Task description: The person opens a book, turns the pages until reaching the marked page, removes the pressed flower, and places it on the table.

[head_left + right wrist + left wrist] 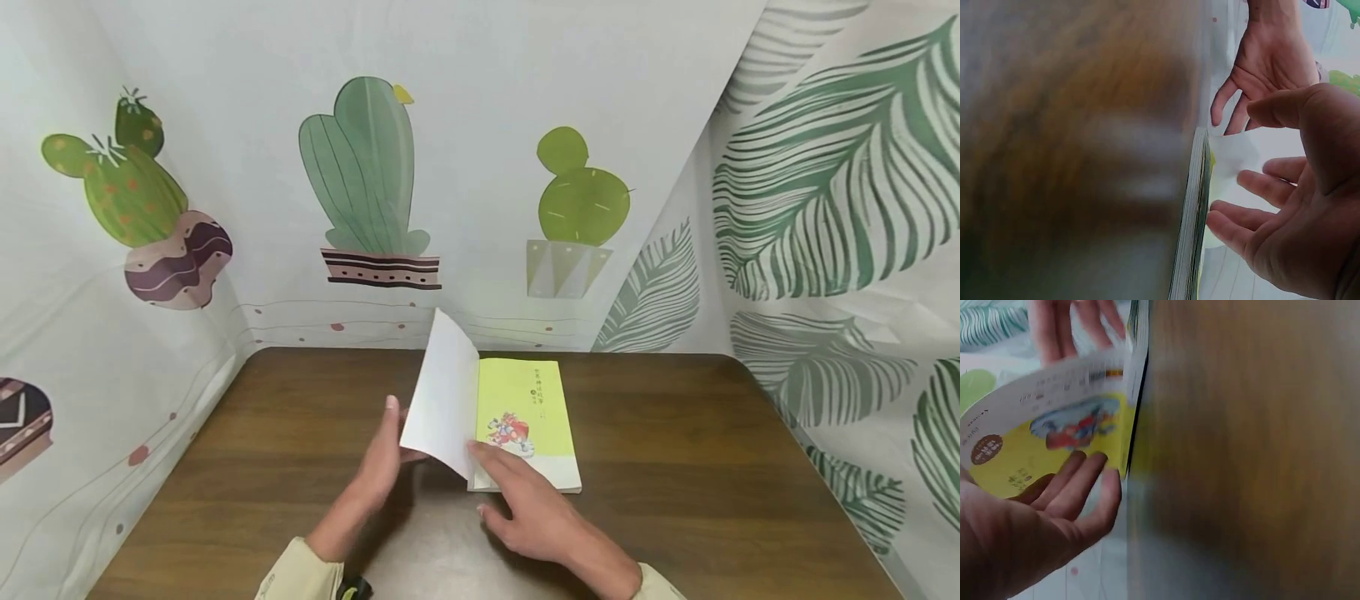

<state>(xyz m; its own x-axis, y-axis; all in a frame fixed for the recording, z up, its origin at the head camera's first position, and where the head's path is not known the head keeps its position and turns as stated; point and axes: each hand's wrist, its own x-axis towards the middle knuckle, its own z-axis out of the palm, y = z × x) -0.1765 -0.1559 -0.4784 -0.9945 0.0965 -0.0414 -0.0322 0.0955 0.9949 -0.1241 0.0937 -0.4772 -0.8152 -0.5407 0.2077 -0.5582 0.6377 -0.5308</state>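
A book [528,408] lay flat on a dark wooden table [690,467], just right of centre and toward the far side, its cover [442,400] raised to the left and standing steeply with the white inner face visible. The exposed yellow page bore vertical characters and a small coloured illustration [512,432] above a white lower band. The left hand [381,457] was at the lower left corner of the cover, thumb upright and fingers extended behind the sheet; it gripped nothing, and whether it touched the cover could not be told. The right hand [534,512] reached over the book's near edge with fingers extended and thumb apart, its fingertips at the inner edge of the cover, beside the spine; it had hold of nothing. In the left wrist view, the cover's outer face showed yellow and white areas and a round brown badge [987,450]. Pale sleeves [303,571] framed the wrists; behind the table hung a white backdrop [480,167] printed with potted cacti.
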